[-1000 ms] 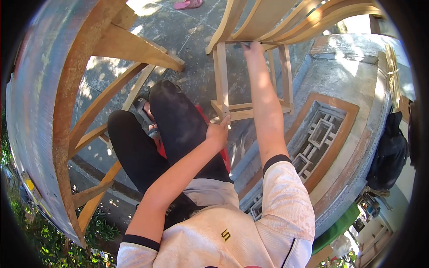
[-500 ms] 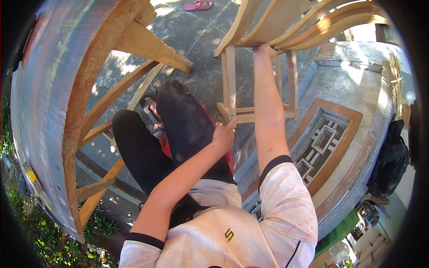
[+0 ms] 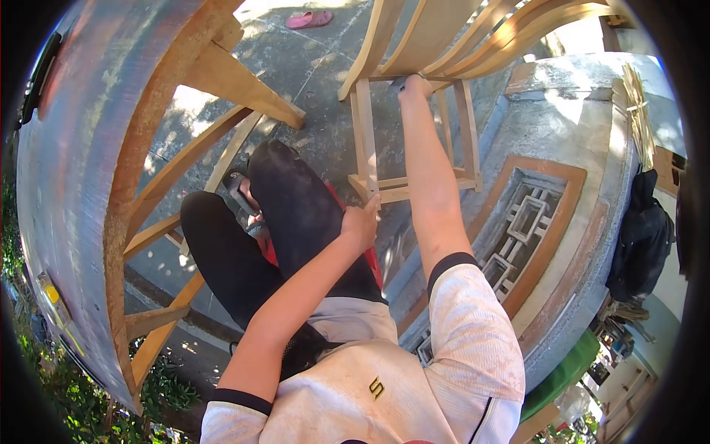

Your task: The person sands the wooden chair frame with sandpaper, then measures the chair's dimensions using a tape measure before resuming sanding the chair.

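Note:
An unfinished wooden chair (image 3: 371,140) with curved back slats is tilted in front of me. My left hand (image 3: 360,223) is closed at the near lower corner of its frame, the thumb or a finger against the wood. With my arm stretched out, my right hand (image 3: 416,87) is closed at the far side of the frame, just under the curved slats. Something small and dark grey shows at its fingers, too hidden to name. Both of my knees are bent beside the chair.
A large worn wooden tabletop (image 3: 66,185) on wooden legs rises at my left, a yellow-marked tool (image 3: 50,290) on it. A low concrete wall (image 3: 584,148) runs along the right, with a dark bag (image 3: 642,237) on it. A pink slipper (image 3: 309,20) lies on the floor.
The whole view has shifted slightly, so chair and hands appear farther left. Both hands stay at about the same places on the chair. The grey thing at my right fingers now shows more.

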`<state>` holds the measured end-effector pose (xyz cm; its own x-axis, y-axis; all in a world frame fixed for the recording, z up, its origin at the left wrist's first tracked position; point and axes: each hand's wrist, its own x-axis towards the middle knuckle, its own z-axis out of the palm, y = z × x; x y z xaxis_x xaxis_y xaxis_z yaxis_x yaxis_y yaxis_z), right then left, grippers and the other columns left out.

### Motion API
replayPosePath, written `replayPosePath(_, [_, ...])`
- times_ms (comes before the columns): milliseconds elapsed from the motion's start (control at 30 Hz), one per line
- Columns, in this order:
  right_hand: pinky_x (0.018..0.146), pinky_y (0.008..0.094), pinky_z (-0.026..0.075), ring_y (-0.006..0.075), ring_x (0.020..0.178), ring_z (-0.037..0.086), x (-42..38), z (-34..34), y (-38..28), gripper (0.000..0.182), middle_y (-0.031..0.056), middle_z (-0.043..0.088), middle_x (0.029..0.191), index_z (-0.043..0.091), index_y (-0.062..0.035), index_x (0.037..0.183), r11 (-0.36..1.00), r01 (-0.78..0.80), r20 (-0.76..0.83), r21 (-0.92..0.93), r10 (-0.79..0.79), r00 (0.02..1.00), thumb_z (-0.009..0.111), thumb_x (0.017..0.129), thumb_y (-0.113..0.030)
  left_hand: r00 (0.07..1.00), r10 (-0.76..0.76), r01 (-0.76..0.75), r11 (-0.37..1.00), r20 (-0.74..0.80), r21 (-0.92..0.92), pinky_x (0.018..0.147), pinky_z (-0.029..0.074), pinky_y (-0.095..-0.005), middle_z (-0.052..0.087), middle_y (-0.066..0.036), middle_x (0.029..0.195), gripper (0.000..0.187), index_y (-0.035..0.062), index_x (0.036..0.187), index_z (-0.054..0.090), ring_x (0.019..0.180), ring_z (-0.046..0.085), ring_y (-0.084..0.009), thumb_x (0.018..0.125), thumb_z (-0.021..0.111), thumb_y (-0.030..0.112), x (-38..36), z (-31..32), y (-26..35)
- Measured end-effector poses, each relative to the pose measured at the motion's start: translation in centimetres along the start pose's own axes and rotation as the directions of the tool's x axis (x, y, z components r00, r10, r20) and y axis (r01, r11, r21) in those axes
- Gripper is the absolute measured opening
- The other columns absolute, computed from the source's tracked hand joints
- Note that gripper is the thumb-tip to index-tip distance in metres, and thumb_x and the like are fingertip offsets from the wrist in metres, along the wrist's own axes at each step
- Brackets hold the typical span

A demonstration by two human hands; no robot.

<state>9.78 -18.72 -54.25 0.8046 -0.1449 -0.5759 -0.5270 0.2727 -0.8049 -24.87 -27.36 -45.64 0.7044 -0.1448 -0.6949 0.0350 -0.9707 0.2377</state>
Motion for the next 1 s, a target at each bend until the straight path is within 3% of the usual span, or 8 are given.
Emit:
replayPosePath(133, [0.089,0.0415,0.053,0.0341,0.107,0.070,-1.1,-5.9,3.3,0.045,0.0234,0.070,0.119,0.061,0.0049,0.132,0.812,0.369,0.375,-0.453,-0.202,0.905,0.048,0.089,0.005,1.000,-0.008,0.008,1.000,0.019,0.001,0.081,0.053,-0.0394,0.012,-0.005,0.172,0.087,0.0049,0.160,0.028,0.108,0.070,-0.0216,0.094,0.063,0.050,-0.2,-0.8,0.0])
replayPosePath(200, [0.099,0.0421,0.049,0.0415,0.113,0.066,-6.8,-9.5,1.7,0.046,0.0268,0.068,0.122,0.062,0.0018,0.131,0.373,0.685,0.620,-0.626,-0.294,0.727,0.049,0.087,0.005,1.000,-0.020,0.020,1.000,0.001,0.005,0.083,0.053,-0.0396,0.011,-0.005,0.172,0.086,0.0048,0.160,0.027,0.110,0.070,-0.0216,0.095,0.062,0.049,0.8,0.8,0.1])
replayPosePath(267, [0.103,0.0448,0.048,0.0447,0.118,0.061,-7.6,-14.9,2.9,0.048,0.0276,0.064,0.127,0.062,-0.0019,0.133,0.186,0.894,0.885,-0.407,-0.160,0.436,0.051,0.087,0.003,1.000,-0.011,0.011,1.000,0.012,0.008,0.084,0.053,-0.0402,0.009,-0.005,0.172,0.085,0.0047,0.160,0.027,0.111,0.070,-0.0221,0.096,0.061,0.048,0.8,0.8,0.2])
replayPosePath(400, [0.106,0.0417,0.047,0.0412,0.121,0.062,-10.1,-23.7,0.9,0.049,0.0251,0.067,0.126,0.069,-0.0045,0.127,-0.061,0.855,0.680,-0.516,0.578,0.451,0.048,0.084,0.006,0.997,0.002,-0.004,1.000,0.076,0.019,0.085,0.053,-0.0416,0.007,-0.005,0.173,0.082,0.0045,0.160,0.027,0.111,0.070,-0.0231,0.097,0.059,0.046,-0.6,-1.3,0.1])
replayPosePath(633, [0.094,0.0411,0.054,0.0402,0.108,0.068,-7.6,-25.5,-4.5,0.052,0.0231,0.072,0.115,0.076,-0.0132,0.120,-0.404,0.718,0.507,-0.567,0.516,0.691,0.051,0.079,0.008,0.998,-0.012,0.009,0.999,0.069,0.045,0.084,0.053,-0.0419,0.009,-0.005,0.173,0.076,0.0047,0.158,0.034,0.110,0.070,-0.0236,0.098,0.058,0.045,-0.1,-1.3,0.2])
replayPosePath(733, [0.094,0.0417,0.054,0.0403,0.103,0.070,-14.0,-23.0,-1.4,0.054,0.0220,0.073,0.110,0.077,-0.0145,0.119,-0.293,0.856,0.655,-0.425,0.553,0.515,0.051,0.078,0.010,0.999,0.000,-0.001,1.000,0.048,0.031,0.083,0.053,-0.0417,0.010,-0.005,0.172,0.075,0.0047,0.157,0.036,0.110,0.071,-0.0238,0.098,0.059,0.045,0.3,-0.6,0.3])
replayPosePath(833, [0.091,0.0436,0.055,0.0404,0.101,0.070,-10.4,-24.8,-5.0,0.049,0.0227,0.073,0.107,0.078,-0.0152,0.116,-0.279,0.890,0.679,-0.361,0.576,0.456,0.054,0.081,0.009,0.999,0.011,-0.013,1.000,0.045,0.029,0.083,0.054,-0.0417,0.012,-0.005,0.172,0.073,0.0041,0.155,0.040,0.111,0.070,-0.0236,0.098,0.059,0.044,-0.1,-0.9,0.2])
replayPosePath(1000, [0.084,0.0453,0.057,0.0411,0.098,0.070,-6.2,-26.7,-8.7,0.043,0.0238,0.073,0.102,0.077,-0.0147,0.117,-0.621,0.685,0.464,-0.380,0.513,0.723,0.060,0.083,0.006,0.999,0.022,-0.023,0.999,0.031,0.047,0.084,0.054,-0.0426,0.014,-0.006,0.172,0.065,0.0059,0.151,0.047,0.114,0.069,-0.0231,0.099,0.058,0.044,0.2,-0.7,0.0])
